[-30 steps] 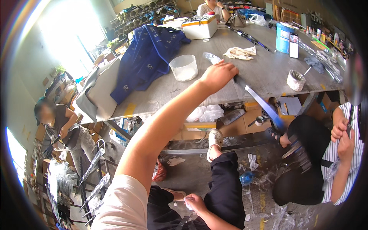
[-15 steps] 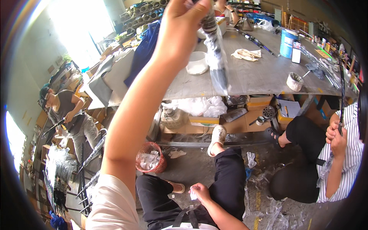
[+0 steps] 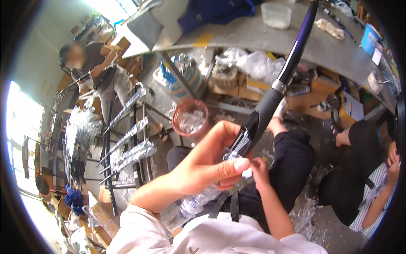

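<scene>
- The left hand [image 3: 207, 167] has its fingers curled around the lower end of a black rod [image 3: 299, 44], its thumb over a crumpled clear plastic sleeve [image 3: 192, 207]
- The rod slants up from that hand toward the far right, its glossy upper length passing in front of the table [image 3: 237, 38]
- The right hand [image 3: 261, 173], just beside the left thumb, seems to pinch a white scrap [image 3: 247, 172]; how tightly, I cannot tell
- The rod looks stiff and fairly light, likely slick above the silver collar [image 3: 279, 87]; the matte grip [image 3: 267, 109] below should hold best
- The sleeve looks thin, slippery and easily torn
</scene>
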Demonstrator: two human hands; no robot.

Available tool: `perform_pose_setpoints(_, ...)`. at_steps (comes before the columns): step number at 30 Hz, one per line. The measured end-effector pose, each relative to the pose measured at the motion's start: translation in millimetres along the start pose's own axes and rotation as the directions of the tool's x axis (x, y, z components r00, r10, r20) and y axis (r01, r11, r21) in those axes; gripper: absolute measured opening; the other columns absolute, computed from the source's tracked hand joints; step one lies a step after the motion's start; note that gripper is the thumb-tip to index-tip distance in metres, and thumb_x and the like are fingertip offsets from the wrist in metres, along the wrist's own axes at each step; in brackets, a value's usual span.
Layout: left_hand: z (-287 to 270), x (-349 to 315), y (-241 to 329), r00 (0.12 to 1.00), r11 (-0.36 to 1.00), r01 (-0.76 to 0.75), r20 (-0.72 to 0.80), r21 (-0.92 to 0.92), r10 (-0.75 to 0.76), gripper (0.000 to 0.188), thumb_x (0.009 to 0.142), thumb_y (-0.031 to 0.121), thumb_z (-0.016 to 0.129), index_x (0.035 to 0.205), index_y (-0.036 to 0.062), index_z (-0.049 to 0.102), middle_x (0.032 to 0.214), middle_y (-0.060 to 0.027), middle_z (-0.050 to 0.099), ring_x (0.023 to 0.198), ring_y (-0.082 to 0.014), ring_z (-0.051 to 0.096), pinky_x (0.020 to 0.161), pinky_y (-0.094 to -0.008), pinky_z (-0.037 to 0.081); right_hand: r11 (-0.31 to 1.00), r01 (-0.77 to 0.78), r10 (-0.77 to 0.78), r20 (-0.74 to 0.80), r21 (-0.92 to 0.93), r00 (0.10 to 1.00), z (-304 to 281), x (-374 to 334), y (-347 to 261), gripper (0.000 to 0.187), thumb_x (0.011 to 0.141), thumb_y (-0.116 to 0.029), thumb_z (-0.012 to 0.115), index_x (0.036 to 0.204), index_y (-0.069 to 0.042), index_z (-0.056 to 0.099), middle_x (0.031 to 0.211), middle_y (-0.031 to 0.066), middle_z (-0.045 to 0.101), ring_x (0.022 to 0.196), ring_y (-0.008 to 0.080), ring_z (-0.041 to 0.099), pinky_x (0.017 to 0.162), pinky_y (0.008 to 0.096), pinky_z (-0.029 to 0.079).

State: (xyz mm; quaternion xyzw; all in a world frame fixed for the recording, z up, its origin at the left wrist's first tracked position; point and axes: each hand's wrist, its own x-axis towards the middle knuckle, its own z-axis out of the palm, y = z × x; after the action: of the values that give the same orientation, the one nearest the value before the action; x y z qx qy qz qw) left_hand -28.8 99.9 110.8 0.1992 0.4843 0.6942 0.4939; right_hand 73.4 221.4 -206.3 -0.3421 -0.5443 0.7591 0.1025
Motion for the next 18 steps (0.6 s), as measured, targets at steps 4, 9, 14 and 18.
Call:
perform_pose_setpoints(4,-25,-22,-37,0.999,0.984,0.033,-0.005,-0.173,-0.035,0.037,0.084,0.020,0.061,0.108,0.0020,0.040,0.079,-0.0103,0.048,0.046,-0.0137,0.048,0.042,-0.0231,0.037,0.980,0.007,-0.021,0.068,0.196,0.997,12,-12,-32,0.011,0.080,-0.001,0.058,0.091,-0.004,0.056,0.082,0.0030,0.060,0.071,0.0053,0.052,0.062,0.0196,0.040)
perform_pose_setpoints(9,-46,-39,-63,0.999,0.946,0.005,0.041,-0.325,0.009,0.046,0.087,0.028,0.056,0.116,-0.0040,0.039,0.066,-0.0095,0.048,0.051,-0.0159,0.049,0.041,-0.0233,0.038,0.957,0.149,-0.187,0.137,0.248,0.973,34,-24,-82,0.017,0.079,0.001,0.059,0.074,-0.007,0.044,0.084,0.0069,0.059,0.073,0.0072,0.052,0.066,0.0212,0.042)
perform_pose_setpoints(14,-66,-53,-70,1.000,0.921,-0.005,0.003,-0.390,0.007,0.050,0.086,0.030,0.057,0.119,-0.0025,0.037,0.064,-0.0093,0.048,0.049,-0.0149,0.047,0.040,-0.0230,0.037,0.918,0.261,-0.317,0.158,0.298,0.935,59,-34,-120,0.019,0.077,0.000,0.065,0.075,-0.005,0.047,0.083,0.0063,0.059,0.072,0.0085,0.054,0.064,0.0220,0.044)
perform_pose_setpoints(18,-72,-54,-74,1.000,0.925,-0.017,-0.016,-0.381,0.012,0.051,0.088,0.031,0.053,0.120,-0.0047,0.036,0.066,-0.0120,0.052,0.049,-0.0153,0.047,0.043,-0.0232,0.037,0.900,0.330,-0.383,0.154,0.284,0.911,70,-42,-143,0.020,0.076,-0.001,0.067,0.078,-0.004,0.048,0.084,0.0073,0.058,0.074,0.0097,0.055,0.067,0.0225,0.045)
